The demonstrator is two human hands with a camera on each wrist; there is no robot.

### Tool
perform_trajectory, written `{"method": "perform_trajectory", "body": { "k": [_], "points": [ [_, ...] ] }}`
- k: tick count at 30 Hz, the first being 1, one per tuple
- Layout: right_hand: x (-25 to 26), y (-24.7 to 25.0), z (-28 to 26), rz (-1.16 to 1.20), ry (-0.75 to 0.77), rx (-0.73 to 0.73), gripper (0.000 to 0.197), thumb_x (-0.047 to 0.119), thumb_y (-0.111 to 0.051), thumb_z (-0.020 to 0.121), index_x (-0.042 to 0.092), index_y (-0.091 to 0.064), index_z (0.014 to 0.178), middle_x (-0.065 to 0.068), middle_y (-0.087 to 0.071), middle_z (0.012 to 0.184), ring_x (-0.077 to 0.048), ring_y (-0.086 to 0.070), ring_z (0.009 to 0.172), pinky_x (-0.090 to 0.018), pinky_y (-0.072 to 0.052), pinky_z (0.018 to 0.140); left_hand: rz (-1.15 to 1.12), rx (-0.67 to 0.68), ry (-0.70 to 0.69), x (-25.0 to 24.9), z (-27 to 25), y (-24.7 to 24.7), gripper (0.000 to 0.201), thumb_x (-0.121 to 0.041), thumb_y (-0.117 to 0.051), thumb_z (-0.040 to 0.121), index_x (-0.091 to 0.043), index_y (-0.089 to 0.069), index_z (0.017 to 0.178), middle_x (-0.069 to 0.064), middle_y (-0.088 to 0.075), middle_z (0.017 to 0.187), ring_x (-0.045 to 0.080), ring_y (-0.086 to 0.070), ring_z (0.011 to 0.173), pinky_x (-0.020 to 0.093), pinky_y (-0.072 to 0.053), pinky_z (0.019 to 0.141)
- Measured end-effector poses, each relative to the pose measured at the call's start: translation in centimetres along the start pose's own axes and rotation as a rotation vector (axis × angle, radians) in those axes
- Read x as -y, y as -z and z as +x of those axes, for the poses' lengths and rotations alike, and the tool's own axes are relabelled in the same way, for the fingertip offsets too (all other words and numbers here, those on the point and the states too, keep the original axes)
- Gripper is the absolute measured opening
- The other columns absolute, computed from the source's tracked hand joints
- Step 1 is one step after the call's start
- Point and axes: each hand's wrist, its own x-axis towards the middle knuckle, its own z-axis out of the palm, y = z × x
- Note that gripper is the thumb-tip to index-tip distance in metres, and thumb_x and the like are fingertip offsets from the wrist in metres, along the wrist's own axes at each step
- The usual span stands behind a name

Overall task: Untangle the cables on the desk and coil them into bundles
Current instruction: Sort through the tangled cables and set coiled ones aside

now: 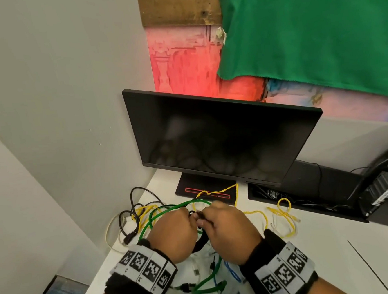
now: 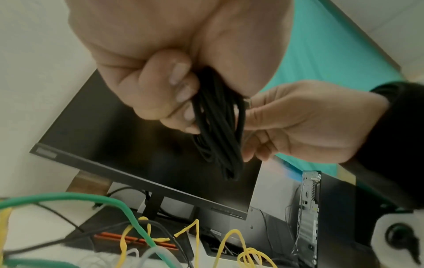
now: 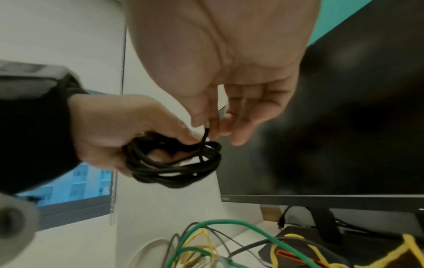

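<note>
No brand or lettering is legible; the monitor (image 1: 220,139) badge is blurred. Left hand (image 1: 170,233) is clenched round a black cable coil (image 3: 174,163) of several loops, held above the desk (image 1: 315,253). Right hand (image 1: 228,230) pinches the coil's loose end. Green cable (image 1: 161,215) and yellow cables (image 1: 281,216) lie tangled below

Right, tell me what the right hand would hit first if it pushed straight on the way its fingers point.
Probably the coiled black cable gripped by the left hand; the right hand already pinches its loose end. Depth is unclear.
</note>
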Motion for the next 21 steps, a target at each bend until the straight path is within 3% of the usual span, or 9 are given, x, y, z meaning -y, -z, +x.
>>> {"method": "perform_trajectory", "body": {
  "k": [2,4,7,9,12,17,19,21],
  "points": [
    [0.1,0.4,0.0,0.308,0.007,-0.004,0.023,0.027,-0.055,0.099,0.014,-0.065,0.082,0.000,-0.061,0.085,-0.018,-0.062,0.081,-0.039,-0.051,0.077,0.069,0.068,-0.075,0.2,-0.2,0.0,0.022,-0.030,-0.039,0.098,-0.016,-0.056,0.102,0.001,-0.060,0.091,0.022,-0.062,0.091,0.032,-0.045,0.069],
    [0.4,1.1,0.4,0.493,-0.005,-0.015,0.025,0.023,-0.060,0.095,0.020,-0.065,0.071,0.000,-0.068,0.072,-0.011,-0.067,0.069,-0.034,-0.054,0.072,0.133,0.158,-0.166,0.4,-0.5,0.0,0.020,-0.020,-0.041,0.094,-0.015,-0.052,0.110,0.000,-0.058,0.093,0.022,-0.062,0.090,0.032,-0.046,0.069],
    [0.6,2.0,1.9,0.499,0.021,0.061,0.030,0.029,-0.060,0.092,0.021,-0.061,0.064,0.002,-0.068,0.060,-0.008,-0.063,0.054,-0.024,-0.052,0.057,0.280,0.242,-0.309,-0.5,-1.3,-0.3,0.023,-0.014,-0.042,0.093,-0.015,-0.053,0.114,0.006,-0.059,0.101,0.025,-0.061,0.086,0.031,-0.040,0.063],
    [-0.2,2.3,3.1,0.493,-0.035,0.052,0.033,0.030,-0.063,0.093,0.020,-0.061,0.062,0.001,-0.064,0.054,-0.006,-0.059,0.046,-0.019,-0.047,0.049,0.216,0.188,-0.344,-0.8,-1.7,-0.2,0.016,-0.021,-0.040,0.097,-0.018,-0.050,0.110,0.004,-0.060,0.098,0.025,-0.060,0.083,0.034,-0.041,0.063],
    [-2.3,2.2,4.1,0.625,-0.215,-0.035,0.035,0.029,-0.062,0.096,0.020,-0.066,0.062,-0.001,-0.069,0.062,-0.008,-0.063,0.052,-0.026,-0.048,0.057,0.045,0.084,-0.302,0.1,-1.6,0.6,0.018,-0.041,-0.033,0.101,-0.025,-0.041,0.102,-0.006,-0.055,0.087,0.019,-0.053,0.077,0.035,-0.042,0.066],
    [-3.1,0.5,3.4,0.962,-0.426,-0.013,0.031,0.028,-0.062,0.094,0.018,-0.075,0.067,0.001,-0.065,0.062,-0.016,-0.065,0.052,-0.023,-0.043,0.045,-0.141,-0.010,-0.253,1.6,-2.1,0.7,0.028,-0.049,-0.035,0.099,-0.027,-0.050,0.107,-0.009,-0.059,0.082,0.014,-0.058,0.078,0.035,-0.048,0.072],
    [-3.1,-0.2,3.1,0.918,-0.495,0.007,0.027,0.035,-0.066,0.088,0.014,-0.069,0.071,-0.001,-0.064,0.067,-0.016,-0.066,0.050,-0.026,-0.044,0.047,-0.161,-0.066,-0.201,1.5,-2.2,0.3,0.028,-0.051,-0.037,0.098,-0.028,-0.051,0.109,-0.009,-0.061,0.085,0.013,-0.059,0.081,0.035,-0.049,0.072],
    [-3.4,-0.8,2.6,0.656,-0.494,-0.049,0.030,0.046,-0.070,0.085,0.017,-0.062,0.087,0.002,-0.064,0.080,-0.016,-0.069,0.064,-0.027,-0.045,0.057,-0.151,-0.080,-0.145,1.2,-2.0,-0.1,0.029,-0.051,-0.038,0.098,-0.028,-0.051,0.110,-0.008,-0.064,0.089,0.014,-0.061,0.084,0.035,-0.050,0.074]
  ]
}}
